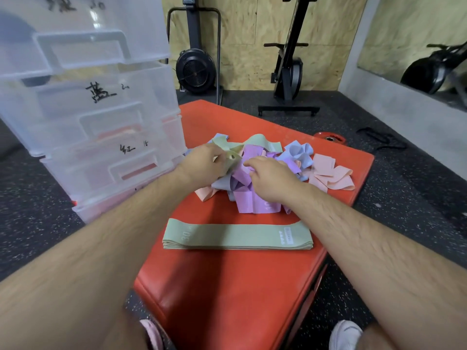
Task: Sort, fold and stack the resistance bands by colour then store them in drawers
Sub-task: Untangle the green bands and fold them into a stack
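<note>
While a folded green stack [237, 236] lies on the red mat [227, 286], near half, mid-mat the left hand [204, 162] grips a green band [233, 157] atop the tangled pile [298, 154]. The right hand [270, 180] curls its fingers over a purple band [240, 174], grip unclear. Left of the mat stand the drawers [101, 137].

Sage-green folded stack [237, 236]; purple [249, 195], pale-blue [299, 154], peach bands [328, 173]; orange-red mat [227, 286]; black speckled floor [404, 173].

folded stack [237, 237] on mat [227, 286], before pile [255, 170], drawers [101, 137] left
</note>
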A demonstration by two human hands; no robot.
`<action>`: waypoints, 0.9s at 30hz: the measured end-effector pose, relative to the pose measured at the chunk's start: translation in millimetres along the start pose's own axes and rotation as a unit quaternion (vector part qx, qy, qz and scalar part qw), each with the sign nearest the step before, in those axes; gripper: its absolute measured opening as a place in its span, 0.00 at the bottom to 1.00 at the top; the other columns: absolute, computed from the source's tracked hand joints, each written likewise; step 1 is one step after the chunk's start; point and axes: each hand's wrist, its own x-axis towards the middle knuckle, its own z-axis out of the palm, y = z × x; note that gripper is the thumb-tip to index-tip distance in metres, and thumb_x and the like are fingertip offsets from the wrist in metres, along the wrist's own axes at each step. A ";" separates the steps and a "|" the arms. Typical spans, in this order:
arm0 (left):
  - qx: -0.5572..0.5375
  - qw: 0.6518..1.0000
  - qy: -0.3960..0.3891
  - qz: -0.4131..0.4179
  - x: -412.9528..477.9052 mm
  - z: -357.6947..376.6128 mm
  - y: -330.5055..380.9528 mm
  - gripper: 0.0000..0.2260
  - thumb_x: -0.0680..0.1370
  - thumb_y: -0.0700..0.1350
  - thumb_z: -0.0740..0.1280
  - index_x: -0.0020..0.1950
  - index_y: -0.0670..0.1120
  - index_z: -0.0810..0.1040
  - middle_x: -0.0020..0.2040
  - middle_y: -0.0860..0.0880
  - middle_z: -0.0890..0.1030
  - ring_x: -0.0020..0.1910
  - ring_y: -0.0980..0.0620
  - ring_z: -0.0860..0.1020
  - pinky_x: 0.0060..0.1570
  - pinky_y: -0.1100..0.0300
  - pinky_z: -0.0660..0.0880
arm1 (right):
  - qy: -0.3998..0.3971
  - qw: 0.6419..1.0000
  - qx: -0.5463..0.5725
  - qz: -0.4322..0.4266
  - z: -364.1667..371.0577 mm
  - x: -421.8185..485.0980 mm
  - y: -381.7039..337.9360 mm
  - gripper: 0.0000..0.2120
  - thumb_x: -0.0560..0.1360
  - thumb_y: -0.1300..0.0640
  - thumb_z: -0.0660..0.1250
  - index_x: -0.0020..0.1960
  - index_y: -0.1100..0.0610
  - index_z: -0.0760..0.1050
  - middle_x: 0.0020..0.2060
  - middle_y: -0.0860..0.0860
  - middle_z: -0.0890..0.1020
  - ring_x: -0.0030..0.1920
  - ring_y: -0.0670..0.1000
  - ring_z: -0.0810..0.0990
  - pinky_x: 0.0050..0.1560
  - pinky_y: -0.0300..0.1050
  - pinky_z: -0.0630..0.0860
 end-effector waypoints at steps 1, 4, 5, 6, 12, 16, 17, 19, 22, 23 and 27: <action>-0.010 1.000 0.016 0.014 -1.6 -5.9 -0.6 0.24 0.74 0.55 0.54 0.46 0.38 0.82 0.46 0.43 0.82 0.47 0.45 0.78 0.49 0.50 0.73 | 0.006 1.000 0.016 0.001 -2.4 -1.4 -1.0 0.21 0.81 0.58 0.56 0.72 0.49 0.70 0.70 0.49 0.73 0.68 0.57 0.72 0.64 0.56 0.71; -0.036 0.997 0.056 0.031 -9.9 -22.8 0.8 0.13 0.79 0.45 0.61 0.49 0.38 0.83 0.49 0.44 0.82 0.50 0.46 0.78 0.53 0.50 0.74 | 0.049 0.994 0.097 0.006 -8.4 -4.8 -7.0 0.24 0.81 0.54 0.59 0.76 0.48 0.64 0.73 0.49 0.70 0.69 0.56 0.72 0.66 0.56 0.71; -0.048 0.995 0.072 0.041 -12.2 -27.5 2.1 0.12 0.79 0.43 0.62 0.49 0.38 0.83 0.49 0.44 0.82 0.50 0.46 0.78 0.53 0.50 0.74 | 0.066 0.988 0.138 0.009 -9.0 -4.9 -9.8 0.26 0.80 0.52 0.61 0.77 0.47 0.61 0.74 0.49 0.69 0.68 0.54 0.73 0.66 0.56 0.72; -0.059 0.993 0.089 0.043 -15.3 -32.2 4.2 0.10 0.79 0.42 0.63 0.50 0.38 0.83 0.50 0.45 0.83 0.51 0.47 0.78 0.54 0.53 0.74 | 0.077 0.980 0.180 0.013 -10.1 -5.0 -12.9 0.28 0.80 0.51 0.64 0.78 0.45 0.59 0.74 0.49 0.68 0.66 0.53 0.74 0.65 0.56 0.72; -0.124 0.984 0.120 0.051 -28.5 -47.8 15.2 0.11 0.76 0.38 0.70 0.58 0.43 0.83 0.55 0.48 0.83 0.55 0.50 0.80 0.59 0.55 0.75 | 0.125 0.945 0.303 0.007 -14.7 -4.0 -30.1 0.35 0.74 0.52 0.73 0.76 0.39 0.61 0.66 0.46 0.70 0.48 0.46 0.78 0.53 0.46 0.77; -0.148 0.981 0.121 0.038 -33.3 -48.3 19.3 0.11 0.75 0.40 0.72 0.58 0.44 0.83 0.53 0.50 0.83 0.53 0.53 0.81 0.59 0.56 0.76 | 0.136 0.945 0.295 0.034 -14.0 -1.7 -33.5 0.06 0.77 0.50 0.71 0.53 0.49 0.79 0.57 0.47 0.72 0.45 0.49 0.79 0.46 0.44 0.76; -0.148 0.981 0.119 0.029 -34.1 -47.8 19.0 0.12 0.76 0.40 0.72 0.58 0.45 0.83 0.54 0.51 0.83 0.54 0.54 0.81 0.58 0.58 0.76 | 0.128 0.948 0.288 0.044 -14.6 -2.7 -33.0 0.05 0.78 0.50 0.70 0.49 0.51 0.80 0.56 0.47 0.72 0.45 0.50 0.80 0.41 0.44 0.77; -0.142 0.983 0.117 0.012 -34.3 -45.8 17.0 0.12 0.76 0.41 0.72 0.60 0.46 0.82 0.54 0.52 0.82 0.54 0.56 0.80 0.56 0.64 0.75 | 0.118 0.952 0.279 0.051 -13.1 -4.9 -30.3 0.05 0.78 0.49 0.68 0.45 0.49 0.78 0.55 0.48 0.73 0.43 0.51 0.80 0.33 0.42 0.74; -0.147 0.984 0.106 0.002 -32.2 -43.0 12.6 0.11 0.77 0.42 0.71 0.59 0.47 0.82 0.55 0.54 0.82 0.54 0.59 0.79 0.51 0.75 0.70 | 0.103 0.941 0.318 0.044 -13.4 -7.2 -27.5 0.02 0.79 0.52 0.67 0.50 0.48 0.78 0.50 0.50 0.78 0.36 0.46 0.77 0.30 0.37 0.71; -0.143 0.985 0.100 0.000 -31.7 -42.5 11.8 0.11 0.77 0.42 0.71 0.59 0.48 0.82 0.55 0.55 0.82 0.53 0.60 0.79 0.50 0.77 0.69 | 0.089 0.936 0.338 0.049 -14.7 -8.2 -28.4 0.05 0.80 0.54 0.66 0.54 0.49 0.79 0.46 0.49 0.78 0.34 0.45 0.76 0.27 0.36 0.71; -0.135 0.987 0.088 0.009 -30.5 -42.7 9.3 0.10 0.78 0.43 0.70 0.58 0.49 0.84 0.54 0.56 0.83 0.53 0.60 0.79 0.55 0.69 0.73 | 0.045 0.950 0.303 0.062 -15.0 -6.5 -30.0 0.17 0.81 0.51 0.64 0.67 0.54 0.77 0.39 0.50 0.81 0.34 0.46 0.76 0.39 0.42 0.77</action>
